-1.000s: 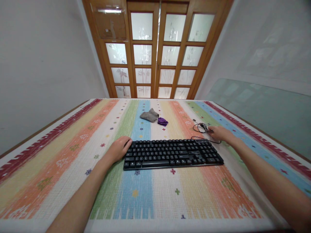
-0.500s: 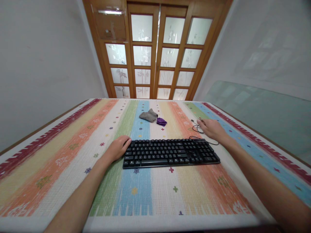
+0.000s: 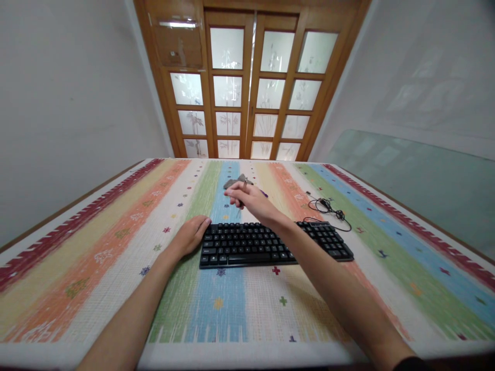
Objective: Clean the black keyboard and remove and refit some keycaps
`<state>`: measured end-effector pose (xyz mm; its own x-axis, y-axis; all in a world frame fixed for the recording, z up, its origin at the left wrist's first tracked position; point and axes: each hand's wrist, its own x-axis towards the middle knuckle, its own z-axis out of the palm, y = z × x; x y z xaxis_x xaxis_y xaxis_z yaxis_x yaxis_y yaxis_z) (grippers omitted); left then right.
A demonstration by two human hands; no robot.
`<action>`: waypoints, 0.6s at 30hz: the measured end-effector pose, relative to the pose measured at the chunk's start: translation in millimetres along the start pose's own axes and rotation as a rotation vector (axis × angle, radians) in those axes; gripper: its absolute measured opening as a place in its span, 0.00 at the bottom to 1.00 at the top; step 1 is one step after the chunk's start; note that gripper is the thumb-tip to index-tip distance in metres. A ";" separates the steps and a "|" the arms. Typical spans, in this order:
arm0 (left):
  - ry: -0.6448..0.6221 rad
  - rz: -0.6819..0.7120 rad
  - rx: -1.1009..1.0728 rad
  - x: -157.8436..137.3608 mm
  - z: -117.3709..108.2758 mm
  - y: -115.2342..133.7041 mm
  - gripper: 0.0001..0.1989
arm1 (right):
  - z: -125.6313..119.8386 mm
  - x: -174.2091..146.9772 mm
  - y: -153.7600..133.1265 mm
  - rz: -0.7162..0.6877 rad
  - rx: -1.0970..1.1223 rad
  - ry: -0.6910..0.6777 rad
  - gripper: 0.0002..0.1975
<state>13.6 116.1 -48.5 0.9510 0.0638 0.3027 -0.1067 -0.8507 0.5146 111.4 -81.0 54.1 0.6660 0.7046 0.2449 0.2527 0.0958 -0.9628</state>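
Pinching a slender item (image 3: pixel 245 181) too small to identify, the right hand (image 3: pixel 253 200) keeps its fingers nearly together above the keyboard's (image 3: pixel 247 245) far edge. Beside the keyboard's far left corner, the left hand (image 3: pixel 190 236) rests its thumb; I cannot tell how tightly its fingers close. One keyboard, one looped cable (image 3: pixel 340 214), one grey cloth (image 3: pixel 230 183) and one mostly hidden purple cloth (image 3: pixel 264 194) lie on a striped tablecloth (image 3: pixel 124 288), facing wood-framed glass doors (image 3: pixel 208 123) between pale walls (image 3: pixel 77 93).

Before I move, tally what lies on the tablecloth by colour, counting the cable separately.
Black: 2 (keyboard, cable)
Grey: 1 (cloth bundle, partly hidden)
Purple: 1 (small bundle, mostly hidden behind the right hand)
Total visible: 4
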 end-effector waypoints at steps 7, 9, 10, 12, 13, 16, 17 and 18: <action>0.142 -0.080 -0.328 1.8 -1.9 -1.9 0.18 | 56.3 30.3 28.3 0.116 0.121 -0.062 0.06; 0.168 -0.107 -0.398 2.7 -4.0 -0.1 0.17 | 61.9 34.9 33.9 0.151 0.142 -0.061 0.06; 0.173 -0.117 -0.408 3.0 -5.1 1.3 0.16 | 63.3 36.4 36.3 0.161 0.148 -0.060 0.06; 0.168 -0.121 -0.396 3.5 -6.7 4.7 0.15 | 64.1 38.2 40.7 0.166 0.155 -0.059 0.07; 0.165 -0.117 -0.389 3.7 -6.8 6.2 0.14 | 64.0 38.7 42.8 0.168 0.160 -0.057 0.07; 0.165 -0.098 -0.382 4.4 -4.4 7.7 0.15 | 63.5 39.4 48.6 0.194 0.190 -0.066 0.07; 0.170 -0.097 -0.382 4.7 -2.9 6.9 0.16 | 63.6 39.4 50.1 0.204 0.198 -0.080 0.07; 0.176 -0.099 -0.385 4.9 -1.5 5.6 0.16 | 63.9 39.3 51.4 0.213 0.202 -0.094 0.07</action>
<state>17.2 112.5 -42.9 0.9018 0.2513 0.3516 -0.1496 -0.5817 0.7995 105.7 -3.5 6.9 0.6188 0.7849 0.0322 -0.0366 0.0698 -0.9969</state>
